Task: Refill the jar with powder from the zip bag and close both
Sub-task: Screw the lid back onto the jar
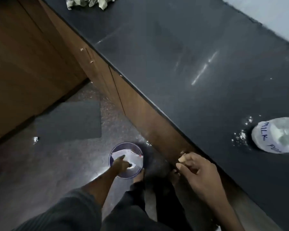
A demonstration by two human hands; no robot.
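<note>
1. Reaching down below the counter (173, 64) with the left hand (121, 164) into a round bin (109, 157) on the floor, fingers pointing down and pinching a white crumpled sheet (133, 155) over the bin's opening; judging this as getting waste out of the way, not handling powder, and not being able to tell whether the sheet is the zip bag
2. Holding the right hand (197, 170) up beside the counter's front edge, just over the wooden cabinet front (140, 105), fingers loosely curled; seeing a pale patch at the fingertips but not being able to tell whether anything is pinched there; probably hovering for balance while bending toward the bin
3. Finding the jar (274, 135) on the counter at the far right, well apart from both hands and partly cut off by the picture's edge, its handwritten "MILK" label facing the camera; sitting back from the counter's front edge, safely out of reach of a stray elbow
4. Reading the jar's long axis as running from its rounded end on the left toward the right edge of the view; likely standing upright and being stretched by the wide lens, though not ruling out lying on its side; mouth and lid falling outside the view, so not being able to tell whether closed
5. Noting spilled powder (240, 135) scattered just beside the jar's left end, suggesting pouring done on that spot, with a crumpled cloth (90, 1) lying at the counter's far end, well apart
</note>
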